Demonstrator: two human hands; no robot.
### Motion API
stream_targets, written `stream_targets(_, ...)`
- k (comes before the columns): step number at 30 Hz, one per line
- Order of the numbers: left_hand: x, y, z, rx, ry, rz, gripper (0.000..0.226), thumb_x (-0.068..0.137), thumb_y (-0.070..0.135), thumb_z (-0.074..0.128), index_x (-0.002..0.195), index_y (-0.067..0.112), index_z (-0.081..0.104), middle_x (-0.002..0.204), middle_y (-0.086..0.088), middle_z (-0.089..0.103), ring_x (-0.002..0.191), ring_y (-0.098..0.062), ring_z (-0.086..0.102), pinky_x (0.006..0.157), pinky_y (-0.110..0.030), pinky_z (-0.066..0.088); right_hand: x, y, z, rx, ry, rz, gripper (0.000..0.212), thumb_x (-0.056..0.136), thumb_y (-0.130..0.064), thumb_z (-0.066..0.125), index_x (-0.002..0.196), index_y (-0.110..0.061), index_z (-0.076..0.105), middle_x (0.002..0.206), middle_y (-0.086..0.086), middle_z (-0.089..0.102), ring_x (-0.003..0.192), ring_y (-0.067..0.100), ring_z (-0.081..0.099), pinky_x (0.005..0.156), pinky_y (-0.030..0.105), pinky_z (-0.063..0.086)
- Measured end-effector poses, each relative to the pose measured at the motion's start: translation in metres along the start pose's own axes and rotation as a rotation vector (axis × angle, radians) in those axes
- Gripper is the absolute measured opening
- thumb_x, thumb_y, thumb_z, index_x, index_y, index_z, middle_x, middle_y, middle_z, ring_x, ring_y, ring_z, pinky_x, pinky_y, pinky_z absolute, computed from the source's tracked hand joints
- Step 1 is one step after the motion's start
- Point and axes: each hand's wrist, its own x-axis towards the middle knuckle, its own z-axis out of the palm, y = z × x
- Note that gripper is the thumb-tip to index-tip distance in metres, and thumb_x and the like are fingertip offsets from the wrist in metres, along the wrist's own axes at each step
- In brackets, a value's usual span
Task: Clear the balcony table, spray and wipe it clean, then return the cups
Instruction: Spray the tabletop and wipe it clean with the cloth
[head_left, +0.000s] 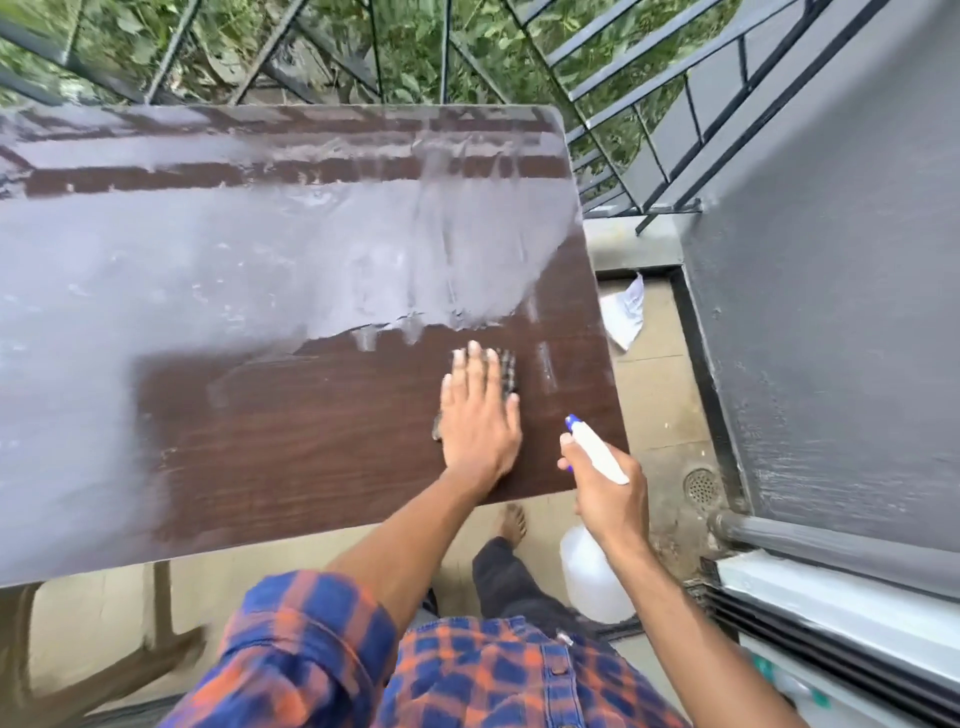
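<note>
Wipe step in hand. Table (260, 415) is clear of cups, none in view. Top is brown wood grain; wet sheen covers the far and left part, with streaks running toward the near right corner, which looks mostly dry or already wiped.

Left hand (480, 415) lies flat, palm down, fingers spread, pressing a dark cloth (508, 370) onto the table near the right edge. Only the cloth's edges show past the fingers. Grip: released, open palm, holding the cloth by pressure alone.

Right hand (610, 493) is clenched round the neck of a spray bottle (592, 577), index finger at the trigger, blue nozzle aimed at the table's near right corner. Bottle hangs off the near edge, not resting on the table.

Next, my read: carry the cloth across the wet far and left areas with even pressure; the bottle hand can stay clear or spray again.

Around: railing (649, 130) past the far edge, grey wall (831, 260) close to the right edge, crumpled white paper (626, 312) on the floor (654, 395) beside it. Person's bare foot (514, 522) is under the near edge. Tight gap on the right limits reach round that side.
</note>
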Motion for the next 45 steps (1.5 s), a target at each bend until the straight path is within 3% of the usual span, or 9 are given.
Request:
stream_targets(5, 0.011, 0.086, 0.039, 0.082, -0.143, 0.254, 0.063, 0.105, 0.04, 0.028, 0.16, 0.011, 0.017, 0.168, -0.011, 0.003, 0.155, -0.03, -0.002, 0.125, -0.047, 0.007, 0.043, 0.017, -0.042, 0.0, 0.031, 0.049, 0.014, 0.077, -0.057, 0.07, 0.076, -0.045, 0.078, 0.067, -0.005, 0.075, 0.061, 0.019, 0.062, 0.069, 0.056, 0.062)
stream_targets(9, 0.023, 0.111, 0.051, 0.1, -0.17, 0.299, 0.064, 0.103, 0.04, 0.03, 0.159, 0.011, 0.019, 0.168, -0.013, 0.007, 0.155, -0.031, 0.002, 0.125, -0.046, 0.009, 0.075, 0.023, -0.066, -0.004, 0.04, 0.078, 0.023, 0.084, -0.048, 0.073, 0.073, -0.029, 0.078, 0.049, -0.012, 0.061, 0.059, 0.027, 0.061, 0.072, 0.054, 0.061)
stream_targets(12, 0.046, 0.118, 0.052, 0.141, -0.196, 0.365, 0.063, 0.103, 0.042, 0.03, 0.159, 0.012, 0.023, 0.167, -0.012, 0.012, 0.155, -0.03, 0.006, 0.125, -0.045, 0.012, 0.1, 0.016, -0.074, 0.025, 0.042, 0.078, 0.043, 0.073, -0.063, 0.068, 0.074, -0.02, 0.077, 0.049, -0.01, 0.06, 0.062, 0.034, 0.065, 0.072, 0.053, 0.061)
stream_targets(17, 0.092, 0.129, 0.047, 0.188, -0.207, 0.39, 0.065, 0.1, 0.043, 0.022, 0.156, 0.011, 0.031, 0.166, -0.012, 0.018, 0.154, -0.029, 0.01, 0.125, -0.045, 0.011, 0.128, -0.009, -0.071, 0.05, 0.004, 0.019, 0.042, 0.07, -0.065, 0.062, 0.081, -0.027, 0.074, 0.054, -0.007, 0.059, 0.065, 0.033, 0.063, 0.069, 0.055, 0.061)
stream_targets(21, 0.128, 0.132, 0.038, 0.202, -0.208, 0.335, 0.07, 0.097, 0.045, 0.01, 0.159, 0.013, 0.022, 0.168, -0.012, 0.007, 0.155, -0.028, 0.0, 0.125, -0.046, 0.006, 0.138, -0.027, -0.063, 0.039, -0.025, -0.013, 0.035, 0.071, -0.06, 0.063, 0.073, -0.026, 0.072, 0.051, -0.009, 0.057, 0.064, 0.035, 0.063, 0.067, 0.054, 0.061)
stream_targets(27, 0.136, 0.118, 0.029, 0.13, -0.174, 0.347, 0.067, 0.098, 0.044, 0.016, 0.159, 0.016, 0.025, 0.167, -0.012, 0.013, 0.155, -0.028, 0.008, 0.126, -0.044, 0.005, 0.13, -0.041, -0.046, 0.06, -0.038, 0.008, 0.04, 0.075, -0.065, 0.063, 0.081, -0.027, 0.072, 0.068, 0.001, 0.071, 0.06, 0.035, 0.062, 0.065, 0.051, 0.061)
stream_targets(29, 0.132, 0.105, 0.024, 0.124, -0.146, 0.343, 0.065, 0.098, 0.041, 0.022, 0.158, 0.015, 0.028, 0.166, -0.013, 0.017, 0.154, -0.028, 0.012, 0.125, -0.046, 0.009, 0.122, -0.045, -0.039, 0.092, -0.026, 0.032, 0.031, 0.076, -0.062, 0.065, 0.081, -0.033, 0.074, 0.069, -0.003, 0.073, 0.055, 0.027, 0.057, 0.064, 0.047, 0.058)
stream_targets(34, 0.121, 0.038, -0.005, 0.137, -0.075, 0.252, 0.064, 0.099, 0.04, 0.027, 0.157, 0.015, 0.028, 0.165, -0.012, 0.022, 0.154, -0.028, 0.016, 0.124, -0.048, 0.015, 0.105, -0.054, -0.024, 0.174, -0.004, 0.154, 0.024, 0.09, -0.036, 0.075, 0.072, -0.02, 0.076, 0.067, -0.004, 0.073, 0.036, 0.015, 0.045, 0.051, 0.032, 0.043)
stream_targets(45, 0.063, -0.212, -0.112, 0.136, 0.131, -0.13, 0.065, 0.097, 0.041, 0.029, 0.156, 0.017, 0.03, 0.164, -0.013, 0.024, 0.152, -0.029, 0.019, 0.123, -0.049, 0.014, 0.033, -0.107, 0.09, 0.069, -0.156, 0.043, 0.024, 0.088, -0.038, 0.075, 0.076, -0.018, 0.078, 0.063, -0.008, 0.072, 0.039, 0.011, 0.05, 0.048, 0.028, 0.043)
